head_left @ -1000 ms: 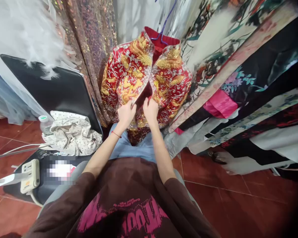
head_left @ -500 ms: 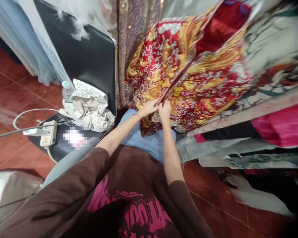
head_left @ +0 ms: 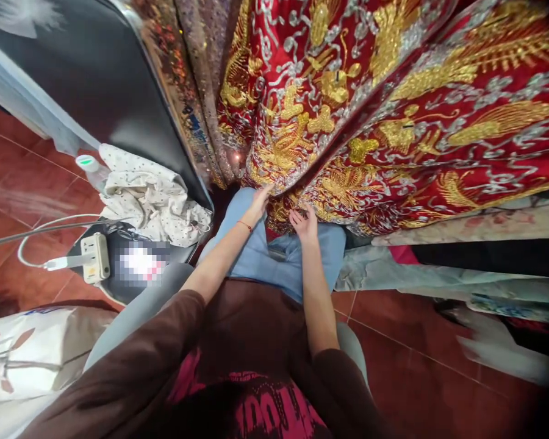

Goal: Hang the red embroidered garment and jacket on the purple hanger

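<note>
A red garment (head_left: 297,91) with dense gold and silver embroidery fills the upper middle and right, hanging down to my knees. Its dark red edge (head_left: 333,152) slants from upper right down toward my hands. At the lower end of that edge, my left hand (head_left: 258,206) has its fingers closed on the cloth; the fingertips are partly hidden. My right hand (head_left: 304,225) is just right of it, palm turned up and fingers loosely apart, against the garment's lower part and holding nothing I can see.
At left, a black chair (head_left: 96,79) carries a crumpled dotted white cloth (head_left: 150,201), a bottle (head_left: 91,171) and a power strip (head_left: 95,257) with cables. A sequinned fabric (head_left: 205,91) hangs beside it. More garments (head_left: 462,259) hang at right. A white bag (head_left: 32,347) is at lower left.
The garment now fills more of the view, and its edge lies lower and spread along my knees. My hands have come apart; the right one has let go of the edge.
</note>
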`<state>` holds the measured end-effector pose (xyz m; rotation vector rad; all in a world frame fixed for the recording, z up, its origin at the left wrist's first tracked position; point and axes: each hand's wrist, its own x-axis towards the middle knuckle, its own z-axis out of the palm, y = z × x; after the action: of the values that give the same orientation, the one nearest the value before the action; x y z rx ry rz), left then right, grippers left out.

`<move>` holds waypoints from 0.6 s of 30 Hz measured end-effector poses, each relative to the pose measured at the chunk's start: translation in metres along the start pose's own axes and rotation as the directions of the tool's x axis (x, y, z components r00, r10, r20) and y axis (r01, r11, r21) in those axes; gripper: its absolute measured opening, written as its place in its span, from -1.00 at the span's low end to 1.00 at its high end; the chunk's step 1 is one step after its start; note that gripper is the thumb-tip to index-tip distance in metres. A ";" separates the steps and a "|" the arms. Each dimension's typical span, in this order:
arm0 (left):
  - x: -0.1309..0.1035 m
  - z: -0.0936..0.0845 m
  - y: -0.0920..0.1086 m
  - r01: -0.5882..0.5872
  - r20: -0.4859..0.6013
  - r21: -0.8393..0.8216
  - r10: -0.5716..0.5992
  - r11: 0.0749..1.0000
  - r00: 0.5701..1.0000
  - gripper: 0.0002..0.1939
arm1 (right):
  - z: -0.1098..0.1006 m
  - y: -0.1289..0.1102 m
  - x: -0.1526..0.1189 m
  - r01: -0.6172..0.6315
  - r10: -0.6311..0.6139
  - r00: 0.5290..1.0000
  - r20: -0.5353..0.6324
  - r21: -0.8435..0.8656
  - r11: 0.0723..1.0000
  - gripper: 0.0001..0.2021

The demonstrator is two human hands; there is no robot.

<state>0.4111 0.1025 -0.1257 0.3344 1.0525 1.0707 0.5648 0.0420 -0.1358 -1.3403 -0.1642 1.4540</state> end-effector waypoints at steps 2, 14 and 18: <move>0.005 -0.001 -0.001 0.004 0.012 -0.021 -0.003 1.000 1.000 -0.80 | -0.007 -0.002 0.005 -0.018 0.019 1.000 -0.012 0.086 0.996 -0.78; -0.040 -0.001 -0.025 0.111 0.233 0.005 -0.109 0.994 0.966 -0.56 | -0.006 -0.002 -0.023 -0.073 0.051 0.990 0.135 0.165 0.984 -0.75; -0.056 0.002 -0.023 0.041 0.228 0.003 -0.040 0.999 0.973 -0.53 | -0.005 -0.004 -0.045 -0.080 0.056 0.977 0.204 0.114 0.990 -0.60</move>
<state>0.4214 0.0448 -0.1103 0.4228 0.8491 0.9714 0.5604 0.0070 -0.1066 -1.1089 -0.1590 1.6311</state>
